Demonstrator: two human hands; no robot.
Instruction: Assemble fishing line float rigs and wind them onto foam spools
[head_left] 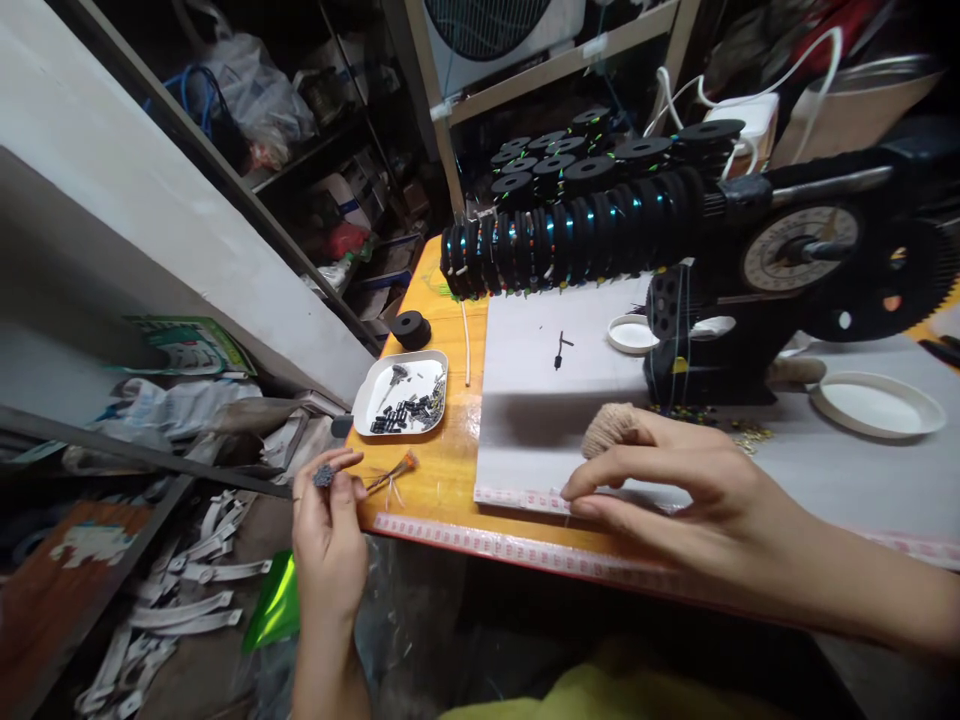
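Note:
My left hand (330, 540) is closed around a small bundle of thin stems (386, 475) by the table's front left corner. The bundle has an orange tip at its right end and a dark grey tuft (323, 476) at my fingers. My right hand (697, 480) hovers over the front edge of the white work surface (517, 460), thumb and index finger pinched together. Anything between those fingertips is too small to make out. A beige knitted finger cover (609, 430) sits on one of its other fingers. Beyond lies a small black T-shaped piece (561, 350).
A white tray (361, 412) holds small black and silver parts. Behind the work surface stands a black geared machine (750, 330) with a row of wound spools (562, 240). White dishes (877, 405) lie near its base. A measuring tape (480, 541) runs along the table's front edge.

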